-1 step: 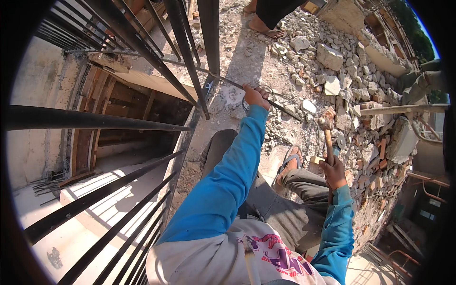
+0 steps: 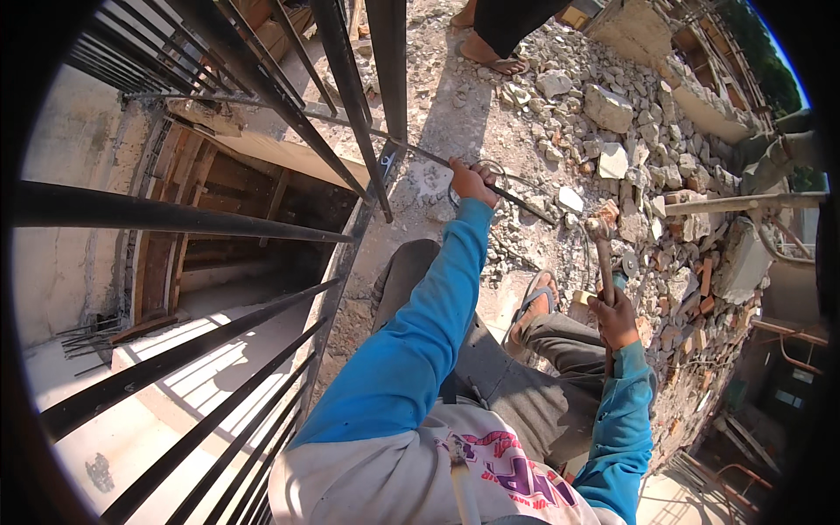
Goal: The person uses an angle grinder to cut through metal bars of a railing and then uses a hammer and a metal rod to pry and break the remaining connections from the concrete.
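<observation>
My left hand (image 2: 473, 182) is closed around a long dark metal bar (image 2: 528, 207), its arm stretched forward beside the black railing. One end of the bar runs back toward the foot of the railing; the other points right over the rubble. A thin wire loop (image 2: 500, 166) shows around the left hand. On the right, my right hand (image 2: 616, 320) grips the wooden handle of a hammer (image 2: 605, 262). Its head is up and away from me, apart from the bar. Close to the right hand lies a teal power tool with a round disc (image 2: 623, 269), partly hidden.
Black railing bars (image 2: 184, 219) slant across the left, above a drop with a wooden-framed opening (image 2: 232, 206). Broken concrete and bricks (image 2: 608, 109) are heaped ahead and right. Another person's sandalled foot (image 2: 494, 58) stands at the top. A wooden pole (image 2: 744, 203) juts in from the right.
</observation>
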Demonstrator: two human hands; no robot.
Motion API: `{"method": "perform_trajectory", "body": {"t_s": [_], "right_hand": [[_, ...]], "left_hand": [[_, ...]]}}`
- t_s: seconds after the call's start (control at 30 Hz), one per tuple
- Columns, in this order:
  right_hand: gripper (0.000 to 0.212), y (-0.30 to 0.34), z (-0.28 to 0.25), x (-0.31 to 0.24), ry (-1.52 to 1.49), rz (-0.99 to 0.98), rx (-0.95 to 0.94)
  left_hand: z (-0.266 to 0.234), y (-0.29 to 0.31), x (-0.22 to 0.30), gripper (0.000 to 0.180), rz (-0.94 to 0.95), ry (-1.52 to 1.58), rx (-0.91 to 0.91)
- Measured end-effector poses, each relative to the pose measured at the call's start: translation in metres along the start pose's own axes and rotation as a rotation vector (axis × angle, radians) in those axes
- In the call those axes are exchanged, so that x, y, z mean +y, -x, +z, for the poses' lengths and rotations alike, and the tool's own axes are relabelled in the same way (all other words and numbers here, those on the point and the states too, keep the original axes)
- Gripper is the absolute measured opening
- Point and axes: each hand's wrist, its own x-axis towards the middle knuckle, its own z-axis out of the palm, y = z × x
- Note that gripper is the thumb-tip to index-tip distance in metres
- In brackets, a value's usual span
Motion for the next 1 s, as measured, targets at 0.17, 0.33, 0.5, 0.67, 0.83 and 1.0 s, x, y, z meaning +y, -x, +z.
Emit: {"method": "perform_trajectory", "body": {"t_s": [0.17, 0.33, 0.5, 0.67, 0.83, 1.0], "right_hand": [[0.025, -0.005, 0.007, -0.013, 0.032, -0.053, 0.030], [0.034, -0.018, 0.010, -0.009, 0.030, -0.100, 0.048], [0.035, -0.010, 0.012, -0.029, 0.092, 0.038, -0.046], [0.034, -0.001, 0.020, -0.016, 0.102, 0.032, -0.085], [0.035, -0.003, 0.022, -0.006, 0.002, 0.061, -0.044], [0.039, 0.002, 0.020, 0.004, 0.016, 0.030, 0.009]], "left_hand": [[0.039, -0.007, 0.028, 0.044, -0.185, -0.021, 0.102], [0.011, -0.001, -0.008, 0.053, 0.017, -0.046, -0.017], [0.021, -0.003, 0.014, 0.043, -0.128, 0.051, 0.004], [0.005, 0.003, -0.007, 0.036, 0.102, -0.061, 0.036], [0.029, 0.012, 0.017, 0.037, -0.084, 0.096, -0.036], [0.006, 0.006, 0.014, 0.036, -0.082, 0.134, -0.221]]}}
